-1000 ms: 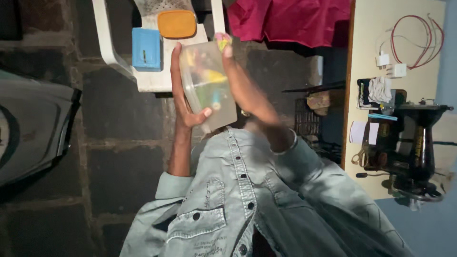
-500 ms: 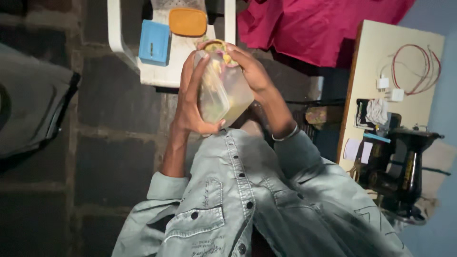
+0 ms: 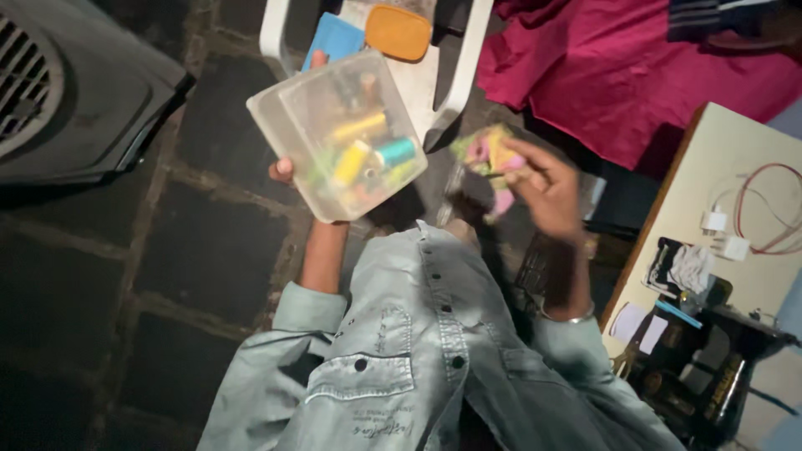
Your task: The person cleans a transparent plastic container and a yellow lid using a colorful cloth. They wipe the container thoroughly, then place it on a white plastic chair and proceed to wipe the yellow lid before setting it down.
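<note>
Underneath the clear plastic box (image 3: 334,134), the left hand (image 3: 288,171) is mostly hidden; only a thumb tip shows at the near edge, so the palm seems to cup the base with fingers closed around it. The box is tilted toward the camera and holds thread spools (image 3: 368,154) in yellow, teal and orange, lying loose and jumbled. Just to its right, the right hand (image 3: 543,184) pinches a small bundle of pink and yellow cloth scraps (image 3: 489,163) between thumb and fingertips, blurred, apart from the box. A metal bangle (image 3: 568,316) circles that wrist.

Judging from the tilt, the smooth cylindrical spools could roll over the low rim, since a single hand supports the slick, thin-walled box from below. The limp scraps may also slip from so light a pinch.

Beyond the hands stands a white plastic chair (image 3: 455,75) carrying a blue lid (image 3: 334,40) and an orange, rounded case (image 3: 398,32). Crimson fabric (image 3: 635,75) lies rumpled on the right, above a pale table (image 3: 752,150) with a black sewing machine (image 3: 718,376) and red wire. Rough dark stone floor (image 3: 200,250) spreads beneath; a pale denim shirt (image 3: 418,367) fills the foreground.
</note>
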